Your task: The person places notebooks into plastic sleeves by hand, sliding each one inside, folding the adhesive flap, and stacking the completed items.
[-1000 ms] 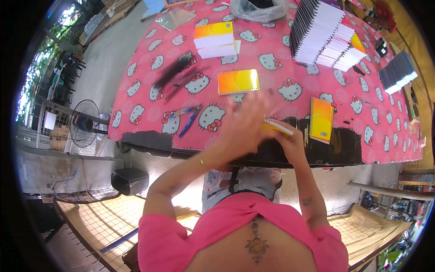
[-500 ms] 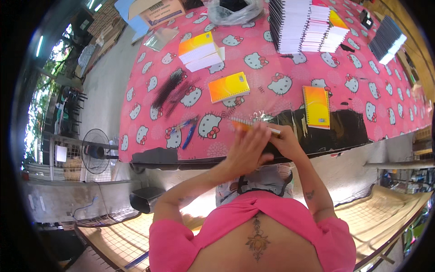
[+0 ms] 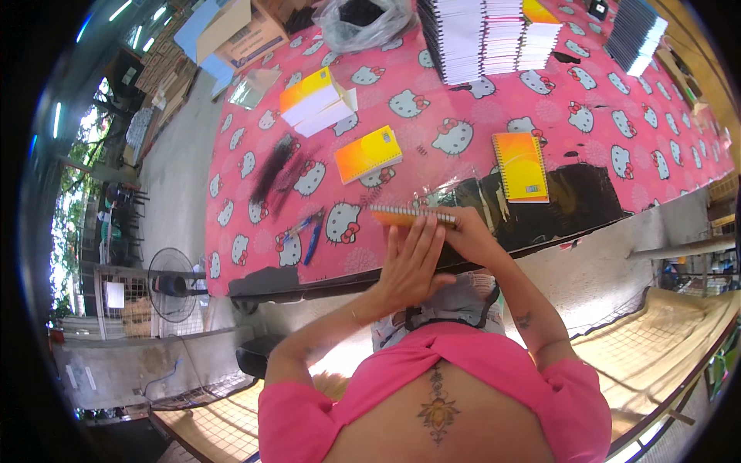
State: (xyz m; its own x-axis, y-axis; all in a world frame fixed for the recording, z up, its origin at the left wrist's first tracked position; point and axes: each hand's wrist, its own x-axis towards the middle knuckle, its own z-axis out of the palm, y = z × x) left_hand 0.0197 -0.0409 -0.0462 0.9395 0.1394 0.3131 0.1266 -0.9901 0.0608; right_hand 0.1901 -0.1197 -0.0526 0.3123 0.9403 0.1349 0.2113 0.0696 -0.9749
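Observation:
A small orange spiral notebook (image 3: pixel 395 215) is held up at the table's near edge, its coil edge facing upward. My right hand (image 3: pixel 471 235) grips its right end, with the fingertips partly hidden behind it. My left hand (image 3: pixel 415 262) lies flat against the near cover, fingers stretched out and thumb pointing right. A yellow-orange spiral notebook (image 3: pixel 522 167) rests on the table to the right. Farther left lie a yellow-orange pad of sheets (image 3: pixel 369 154) and a thicker stack of the same kind (image 3: pixel 318 102). Loose black binding coils (image 3: pixel 275 168) and blue-handled pliers (image 3: pixel 312 244) are on the left.
Tall stacks of spiral notebooks (image 3: pixel 461 42) stand at the back, with dark-covered ones (image 3: pixel 634 37) at far right. A clear plastic bag (image 3: pixel 363 29) and a cardboard box (image 3: pixel 247 35) are at the back left. A standing fan (image 3: pixel 171 285) is beyond the table's left edge.
My left hand has flattened, its fingers now stretched upward along the notebook's cover. The notebook's coil edge shows more plainly. The whole view has shifted slightly.

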